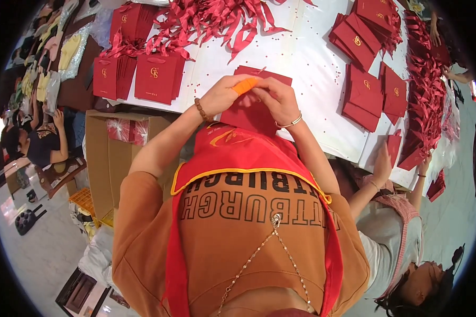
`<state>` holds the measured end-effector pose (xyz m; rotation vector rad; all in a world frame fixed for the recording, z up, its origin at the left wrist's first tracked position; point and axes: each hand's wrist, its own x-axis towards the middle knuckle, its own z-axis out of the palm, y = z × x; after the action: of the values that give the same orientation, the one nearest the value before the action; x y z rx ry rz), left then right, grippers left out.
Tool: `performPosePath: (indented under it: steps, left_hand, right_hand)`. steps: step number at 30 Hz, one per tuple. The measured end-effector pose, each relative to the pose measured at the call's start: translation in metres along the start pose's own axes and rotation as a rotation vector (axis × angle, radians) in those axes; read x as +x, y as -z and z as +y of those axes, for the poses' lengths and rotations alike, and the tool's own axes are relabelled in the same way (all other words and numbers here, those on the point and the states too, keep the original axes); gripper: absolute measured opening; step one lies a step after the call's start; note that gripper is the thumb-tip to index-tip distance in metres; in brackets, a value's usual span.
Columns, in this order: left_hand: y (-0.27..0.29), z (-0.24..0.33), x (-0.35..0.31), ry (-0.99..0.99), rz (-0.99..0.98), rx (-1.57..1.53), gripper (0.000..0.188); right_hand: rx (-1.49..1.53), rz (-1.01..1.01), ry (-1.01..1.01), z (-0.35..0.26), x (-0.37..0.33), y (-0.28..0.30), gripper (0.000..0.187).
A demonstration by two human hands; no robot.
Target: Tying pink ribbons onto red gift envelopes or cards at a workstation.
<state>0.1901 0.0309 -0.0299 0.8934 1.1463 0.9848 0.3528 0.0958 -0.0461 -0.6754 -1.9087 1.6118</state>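
Note:
My left hand and my right hand meet over a dark red paper gift bag lying at the table's near edge. The fingers of both hands are bent and pressed together. Orange wrapping covers a finger of the left hand. A thin, light-coloured tip sticks up just beyond the fingers; its kind is too small to tell. What the fingertips pinch is hidden. Part of the bag shows behind the hands, and more of it in front, against my red apron.
Red bags stand at the left beneath a heap of red ribbons. More stacks of red bags lie at the right of the white table. A cardboard box stands at the left; a co-worker's hand is at the right.

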Motion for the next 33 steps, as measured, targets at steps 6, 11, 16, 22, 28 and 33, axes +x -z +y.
performPosePath:
  steps: [6,11,16,22,28,33]
  left_hand:
    - [-0.002,0.002,-0.002,0.020,0.019,0.103,0.022]
    - [0.009,-0.022,0.011,-0.190,0.283,0.310,0.015]
    - [-0.003,-0.029,0.024,-0.139,0.356,0.405,0.015]
    - [-0.016,-0.039,0.028,-0.330,0.338,0.661,0.014]
    - [-0.029,-0.036,0.021,-0.192,0.313,0.596,0.015]
    - [-0.035,-0.043,0.019,-0.430,0.304,0.824,0.010]
  right_hand:
    - [0.222,0.088,-0.124,0.013,-0.005,0.003,0.017]
    - [-0.847,0.310,0.085,0.032,0.006,0.037,0.035]
    - [-0.990,0.082,-0.096,0.041,-0.006,0.035,0.031]
    - [-0.658,0.106,-0.129,0.030,-0.005,0.026,0.031]
    - [-0.394,0.068,-0.303,0.030,-0.010,0.032,0.032]
    - [-0.184,-0.010,-0.482,0.021,-0.011,0.038,0.038]
